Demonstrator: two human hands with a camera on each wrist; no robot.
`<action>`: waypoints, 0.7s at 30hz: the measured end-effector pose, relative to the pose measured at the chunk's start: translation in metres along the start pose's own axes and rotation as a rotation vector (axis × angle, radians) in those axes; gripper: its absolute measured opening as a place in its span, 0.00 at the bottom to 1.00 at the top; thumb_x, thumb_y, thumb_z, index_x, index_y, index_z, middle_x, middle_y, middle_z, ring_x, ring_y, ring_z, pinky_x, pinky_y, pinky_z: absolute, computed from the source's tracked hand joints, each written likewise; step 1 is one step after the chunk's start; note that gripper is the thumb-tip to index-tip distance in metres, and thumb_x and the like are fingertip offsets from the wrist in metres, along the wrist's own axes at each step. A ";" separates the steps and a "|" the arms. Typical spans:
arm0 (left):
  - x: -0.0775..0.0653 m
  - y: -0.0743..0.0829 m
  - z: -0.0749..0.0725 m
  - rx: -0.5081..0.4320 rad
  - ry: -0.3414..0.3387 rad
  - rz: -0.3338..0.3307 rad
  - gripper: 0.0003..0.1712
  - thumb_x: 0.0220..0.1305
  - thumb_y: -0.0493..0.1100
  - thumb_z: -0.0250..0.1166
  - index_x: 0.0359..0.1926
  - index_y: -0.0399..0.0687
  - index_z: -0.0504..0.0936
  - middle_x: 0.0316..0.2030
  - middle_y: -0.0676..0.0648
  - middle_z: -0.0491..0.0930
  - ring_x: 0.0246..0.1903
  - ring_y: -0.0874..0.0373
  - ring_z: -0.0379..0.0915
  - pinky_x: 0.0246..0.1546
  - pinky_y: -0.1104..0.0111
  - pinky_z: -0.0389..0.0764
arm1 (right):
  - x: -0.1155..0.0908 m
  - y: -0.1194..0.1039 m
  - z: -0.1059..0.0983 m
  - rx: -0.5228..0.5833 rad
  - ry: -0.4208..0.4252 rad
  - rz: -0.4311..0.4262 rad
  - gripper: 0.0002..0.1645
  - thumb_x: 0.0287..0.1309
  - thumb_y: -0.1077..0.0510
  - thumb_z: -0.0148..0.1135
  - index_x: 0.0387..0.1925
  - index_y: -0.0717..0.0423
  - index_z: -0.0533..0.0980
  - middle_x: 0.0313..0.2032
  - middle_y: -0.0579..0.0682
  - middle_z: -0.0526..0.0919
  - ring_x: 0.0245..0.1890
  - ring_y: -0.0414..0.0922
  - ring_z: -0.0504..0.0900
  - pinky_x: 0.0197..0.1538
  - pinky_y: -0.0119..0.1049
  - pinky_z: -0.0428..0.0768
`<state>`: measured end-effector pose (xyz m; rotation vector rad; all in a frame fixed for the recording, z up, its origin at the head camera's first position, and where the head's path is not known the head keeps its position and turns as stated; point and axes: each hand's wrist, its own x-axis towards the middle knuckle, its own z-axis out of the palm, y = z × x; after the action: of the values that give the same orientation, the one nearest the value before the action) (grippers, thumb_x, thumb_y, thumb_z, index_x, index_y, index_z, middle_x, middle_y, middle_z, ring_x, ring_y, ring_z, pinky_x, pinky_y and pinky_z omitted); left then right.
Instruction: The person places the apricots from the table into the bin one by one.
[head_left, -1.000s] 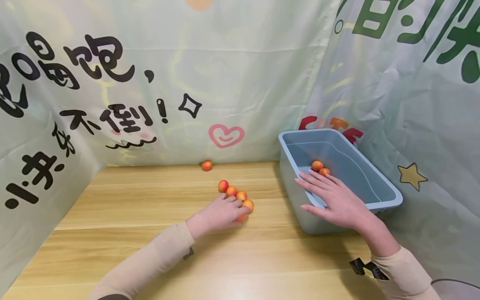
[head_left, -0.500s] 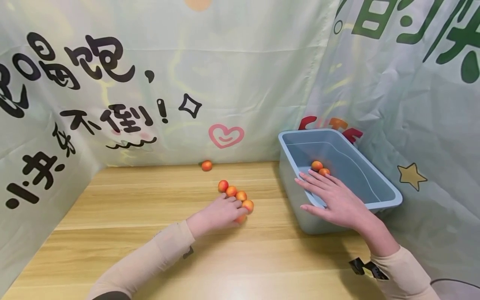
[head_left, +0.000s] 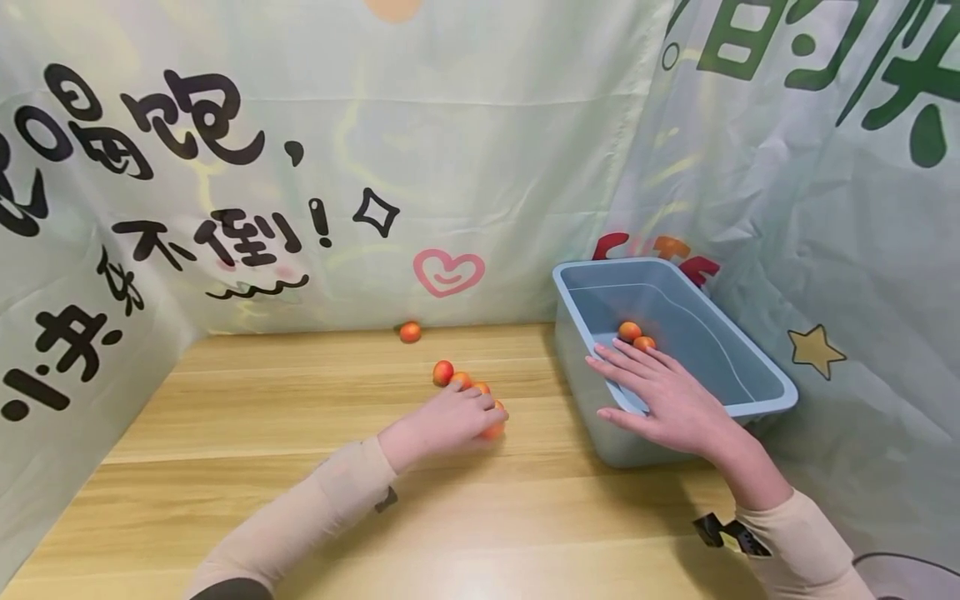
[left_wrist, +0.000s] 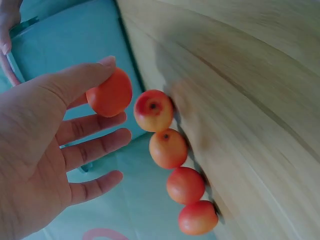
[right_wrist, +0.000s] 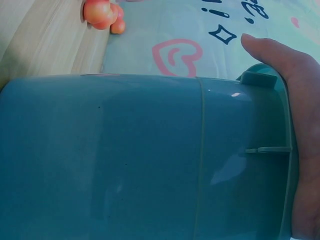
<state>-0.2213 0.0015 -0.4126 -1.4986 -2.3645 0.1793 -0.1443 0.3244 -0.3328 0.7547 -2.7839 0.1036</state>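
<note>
In the left wrist view, my left hand (left_wrist: 45, 135) pinches a small orange-red, apricot-like fruit (left_wrist: 111, 94) between thumb and index finger. The other fingers extend loosely. A row of several similar fruits lies just beyond it on the table, among them a yellow-red one (left_wrist: 154, 111) and a redder one (head_left: 443, 372) at the row's far end. My right hand (head_left: 671, 400) rests with straight fingers over the near-left rim of a blue-grey plastic bin (head_left: 757, 367). Inside that bin are two orange fruits (head_left: 629, 332).
A lone fruit (head_left: 410, 332) sits at the back edge of the wooden table (head_left: 300, 392), against a printed cloth backdrop (head_left: 487, 167). Cloth also hangs along the left and right sides. The bin stands on the table's right.
My left hand has shifted slightly right with the pinched fruit, covering more of the row. The right hand has stayed on the bin's rim. The head view has turned a little.
</note>
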 end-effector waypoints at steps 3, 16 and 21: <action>0.006 0.001 -0.003 -0.060 -0.026 -0.040 0.20 0.62 0.56 0.64 0.54 0.61 0.79 0.44 0.57 0.82 0.44 0.58 0.78 0.41 0.62 0.68 | 0.000 0.000 0.000 -0.003 0.006 -0.003 0.43 0.56 0.34 0.62 0.71 0.37 0.62 0.72 0.48 0.63 0.74 0.51 0.60 0.69 0.54 0.58; 0.028 -0.004 -0.006 -0.204 0.024 -0.206 0.28 0.63 0.64 0.61 0.59 0.59 0.77 0.49 0.55 0.83 0.51 0.57 0.79 0.47 0.59 0.73 | 0.001 -0.001 0.000 -0.006 0.011 -0.010 0.43 0.54 0.37 0.65 0.71 0.38 0.64 0.72 0.49 0.64 0.73 0.52 0.61 0.68 0.55 0.59; 0.038 -0.004 -0.010 -0.232 0.067 -0.260 0.30 0.63 0.66 0.60 0.59 0.57 0.77 0.51 0.53 0.82 0.53 0.55 0.78 0.50 0.58 0.75 | 0.001 -0.001 0.000 -0.012 0.018 -0.014 0.43 0.55 0.35 0.64 0.70 0.40 0.65 0.72 0.49 0.64 0.73 0.53 0.62 0.68 0.54 0.60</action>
<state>-0.2359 0.0331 -0.3943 -1.2492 -2.5651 -0.2107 -0.1450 0.3232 -0.3325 0.7665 -2.7591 0.0901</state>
